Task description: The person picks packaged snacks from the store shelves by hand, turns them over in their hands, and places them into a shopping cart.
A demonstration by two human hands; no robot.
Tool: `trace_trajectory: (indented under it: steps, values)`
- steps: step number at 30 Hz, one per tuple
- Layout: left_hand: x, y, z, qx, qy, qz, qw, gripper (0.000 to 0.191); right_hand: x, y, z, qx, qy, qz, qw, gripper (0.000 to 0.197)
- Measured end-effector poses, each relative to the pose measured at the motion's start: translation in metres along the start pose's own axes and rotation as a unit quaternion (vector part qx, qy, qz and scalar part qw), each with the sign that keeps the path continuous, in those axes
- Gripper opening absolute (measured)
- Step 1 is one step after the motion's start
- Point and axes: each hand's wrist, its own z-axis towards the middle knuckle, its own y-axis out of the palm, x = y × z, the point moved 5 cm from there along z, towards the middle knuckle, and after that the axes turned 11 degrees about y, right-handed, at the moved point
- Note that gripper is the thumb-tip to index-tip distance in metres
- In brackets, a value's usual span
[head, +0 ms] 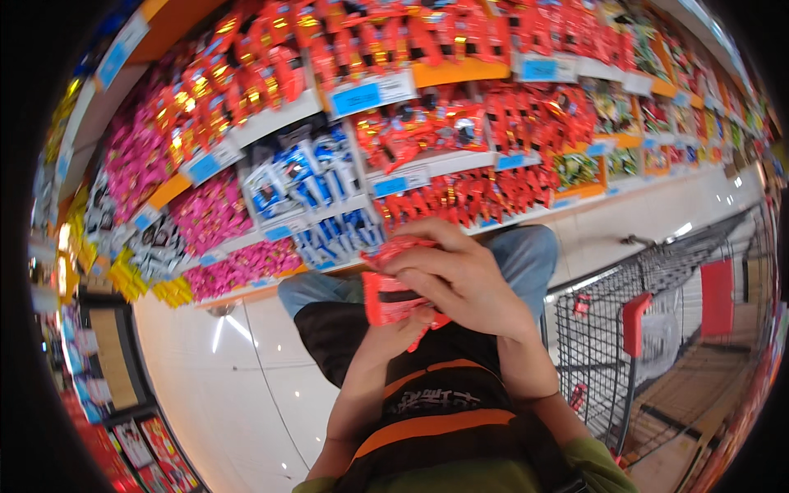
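Both hands are together above my lap, in front of the lowest shelves. My left hand (394, 336) grips the lower edge of red plastic packets (385, 299). From above, my right hand (462, 277) holds the same packets, its fingers bent over their upper part. How many packets there are cannot be told. Just beyond the hands, a shelf bin is filled with similar red packets (456, 197). Left of it are blue and white packets (336, 237) in bins.
A wire shopping cart (592, 345) with red parts stands close on the right. Pink packets (212, 222) and yellow packets (172, 293) fill bins on the left. Price tags (373, 93) line the shelf edges. Pale tiled floor (246, 394) lies left of my knees.
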Motion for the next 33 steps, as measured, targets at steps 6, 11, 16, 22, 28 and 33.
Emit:
trace_trajectory:
  steps: [6, 11, 16, 22, 28, 33]
  values:
    - [0.007, 0.025, 0.016, -0.066, -0.08, -0.121, 0.987, 0.051, 0.009, -0.013, -0.027, -0.055, 0.059, 0.058, 0.995, 0.035]
    - [0.021, 0.097, 0.003, -0.203, -0.186, -0.333, 0.902, 0.065, -0.004, -0.056, -0.104, 0.045, 0.112, 0.108, 0.987, 0.037]
    - [0.023, 0.122, 0.017, -0.44, -0.055, -0.116, 0.889, 0.045, -0.061, -0.166, -0.228, 0.431, 0.096, 0.088, 0.893, 0.05]
    - [0.017, 0.086, 0.029, -0.249, -0.142, -0.08, 0.955, 0.022, 0.043, -0.272, -0.307, 0.517, 0.45, -0.062, 0.725, 0.063]
    - [0.016, 0.062, 0.024, -0.178, -0.18, -0.016, 0.967, 0.023, 0.252, -0.237, -0.376, 0.303, 0.633, -0.301, 0.646, 0.061]
    - [0.005, 0.053, 0.018, -0.106, -0.203, 0.024, 0.973, 0.025, 0.291, -0.221, -0.355, 0.067, 0.665, -0.396, 0.63, 0.062]
